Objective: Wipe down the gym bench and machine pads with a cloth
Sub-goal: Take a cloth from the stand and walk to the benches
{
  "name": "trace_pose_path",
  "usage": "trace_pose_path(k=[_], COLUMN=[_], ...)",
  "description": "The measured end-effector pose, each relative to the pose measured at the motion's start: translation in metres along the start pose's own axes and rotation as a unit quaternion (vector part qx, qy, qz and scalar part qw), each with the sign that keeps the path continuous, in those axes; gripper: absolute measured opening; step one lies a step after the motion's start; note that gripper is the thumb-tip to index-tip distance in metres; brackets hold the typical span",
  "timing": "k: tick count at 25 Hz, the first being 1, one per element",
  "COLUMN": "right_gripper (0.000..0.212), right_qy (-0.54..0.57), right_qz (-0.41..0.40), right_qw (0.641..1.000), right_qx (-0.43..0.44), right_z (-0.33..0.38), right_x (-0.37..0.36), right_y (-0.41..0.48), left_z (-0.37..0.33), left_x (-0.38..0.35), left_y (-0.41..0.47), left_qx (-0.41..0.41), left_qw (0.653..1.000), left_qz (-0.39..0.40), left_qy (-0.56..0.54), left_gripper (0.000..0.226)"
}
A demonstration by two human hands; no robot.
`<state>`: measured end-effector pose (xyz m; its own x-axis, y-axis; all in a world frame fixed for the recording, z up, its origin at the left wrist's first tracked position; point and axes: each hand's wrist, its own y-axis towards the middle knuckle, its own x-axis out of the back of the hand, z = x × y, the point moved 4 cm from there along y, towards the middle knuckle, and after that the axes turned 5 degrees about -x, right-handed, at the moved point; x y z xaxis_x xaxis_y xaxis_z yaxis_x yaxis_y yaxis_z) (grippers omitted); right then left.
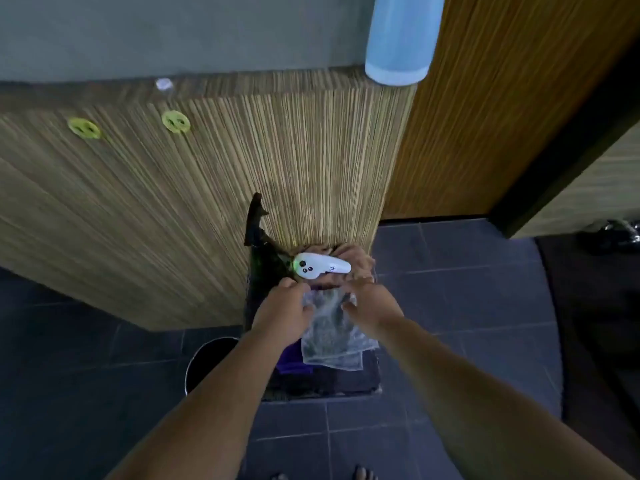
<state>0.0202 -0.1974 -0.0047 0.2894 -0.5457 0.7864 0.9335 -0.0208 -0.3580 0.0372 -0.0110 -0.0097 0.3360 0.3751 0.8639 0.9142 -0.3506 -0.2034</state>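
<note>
**Wiping not yet begun: hands at a bag, no bench in sight**

Both arms reach straight down to a stack on a low dark table (311, 396) that stands against the end of a striped wooden cabinet (207, 185). The left hand (282, 306) and right hand (370, 303) are close together but not touching. Each has its fingers curled onto an upper edge of a clear plastic bag (332, 341), the left at the bag's ten o'clock and the right at its two o'clock, as if to lift it or pull it open.

Something grey-green shows through the plastic. This is probably the cloth (329, 320), though the blur makes that uncertain. It is inside the bag and in neither hand.

At twelve o'clock from the hands a white controller (320, 266) with a green light lies on a tan bundle. A purple item (294, 362) and dark folded fabric (322, 379) lie under the bag. A round bin (207, 362) stands on the tiled floor (450, 289) at eight o'clock from the stack.

No gym bench or machine pads are visible, so nothing has been wiped as far as can be seen. The person seems to be fetching supplies. Taking out the cloth, finding the equipment and all the wiping are left to do.
</note>
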Motion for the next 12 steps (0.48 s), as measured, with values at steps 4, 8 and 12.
trace_pose_path(k=[4,8,12], right_gripper=[0.058,0.060,0.048], right_qy=[-0.072,-0.130,-0.158], right_qz=[0.025,0.024,0.025], right_qw=[0.997,0.990,0.986], right_qx=[0.026,0.046,0.054], right_z=[-0.014,-0.022,-0.019], right_x=[-0.031,-0.045,-0.038], right_y=[0.035,0.053,0.054], left_z=[0.019,0.024,0.027], left_x=[-0.026,-0.033,-0.026], left_y=[0.031,0.045,0.046], left_qx=[0.052,0.034,-0.026], left_qw=[0.998,0.999,0.999], left_qz=[0.030,0.028,0.026], left_qy=[0.010,0.003,-0.039], left_gripper=[0.050,0.039,0.016])
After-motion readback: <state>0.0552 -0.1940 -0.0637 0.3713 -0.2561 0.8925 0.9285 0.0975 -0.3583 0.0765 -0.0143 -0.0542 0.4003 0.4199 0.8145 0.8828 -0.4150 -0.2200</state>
